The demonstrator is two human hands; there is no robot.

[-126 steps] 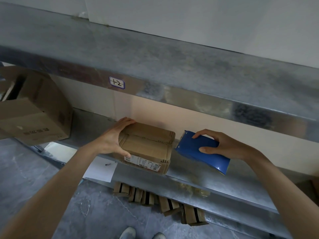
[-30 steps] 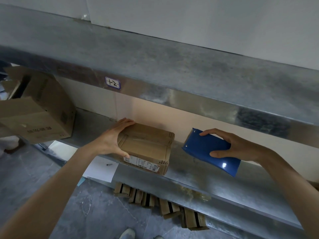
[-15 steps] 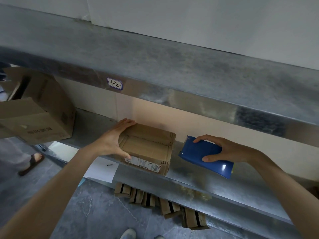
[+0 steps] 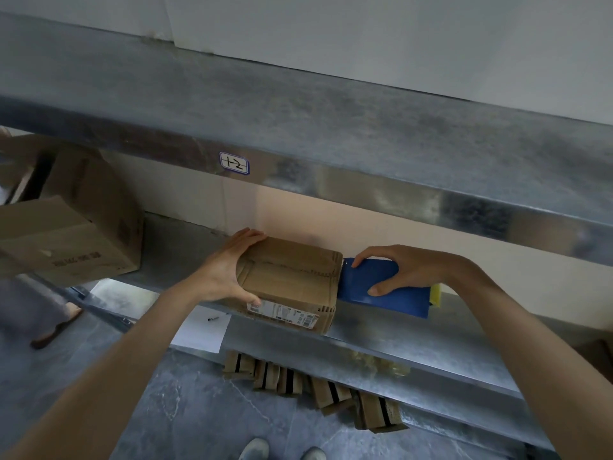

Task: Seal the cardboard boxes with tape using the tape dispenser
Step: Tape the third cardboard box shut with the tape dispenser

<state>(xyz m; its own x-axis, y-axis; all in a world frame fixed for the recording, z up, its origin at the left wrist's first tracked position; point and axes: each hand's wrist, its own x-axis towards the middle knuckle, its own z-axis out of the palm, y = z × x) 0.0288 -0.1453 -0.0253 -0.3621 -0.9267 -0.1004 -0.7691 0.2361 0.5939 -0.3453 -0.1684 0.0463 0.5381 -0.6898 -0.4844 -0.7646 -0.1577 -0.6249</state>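
Left hand (image 4: 224, 275) grips the brown cardboard box (image 4: 288, 277) on the shiny metal shelf (image 4: 398, 336); right hand (image 4: 413, 270) holds the smooth blue tape dispenser (image 4: 374, 280) against its side (its white label (image 4: 282, 314) is too tiny to read).

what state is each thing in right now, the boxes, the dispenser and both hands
small cardboard box: flaps closed, lying on the shelf
tape dispenser: held, its front end against the small cardboard box's right side
left hand: grips the small cardboard box's left end
right hand: grips the tape dispenser from above
large cardboard box: on the shelf at the left, untouched, seems open at the top
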